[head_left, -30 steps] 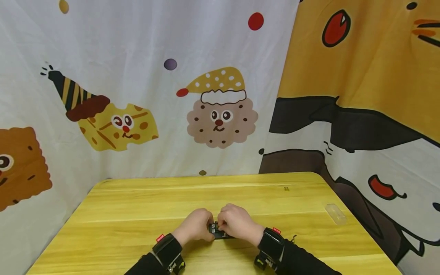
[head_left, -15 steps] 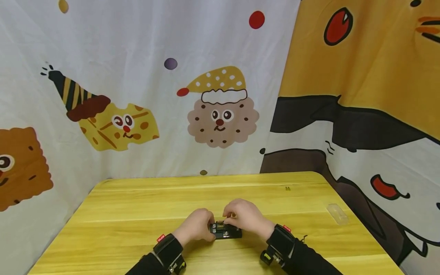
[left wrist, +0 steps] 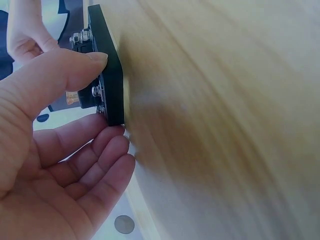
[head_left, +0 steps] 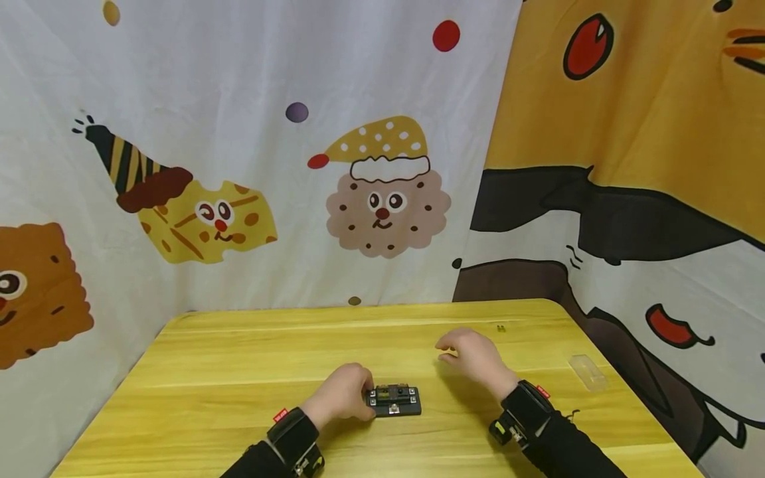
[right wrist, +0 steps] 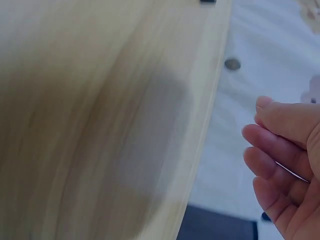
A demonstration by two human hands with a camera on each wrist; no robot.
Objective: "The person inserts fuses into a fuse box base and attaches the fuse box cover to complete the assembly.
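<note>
A black rectangular base with metal screw terminals and a raised black block (head_left: 394, 400) lies on the wooden table (head_left: 269, 345) near its middle. My left hand (head_left: 340, 395) grips its left end. In the left wrist view the thumb (left wrist: 75, 72) presses across the front of the base (left wrist: 112, 75), while the curled fingers meet its end. To the right and farther back, my right hand (head_left: 475, 358) hovers over the table, loosely bent. The right wrist view shows nothing between its thumb (right wrist: 287, 117) and fingers.
Two tiny dark pieces (head_left: 501, 328) lie at the back right of the table. A clear plastic cover (head_left: 588, 372) rests close to the right edge. Printed cloth (head_left: 239, 279) hangs behind the table and along its right side.
My right hand has lifted off the black base and moved right and away, uncovering the block and terminals. The left hand has stayed at the left end.
</note>
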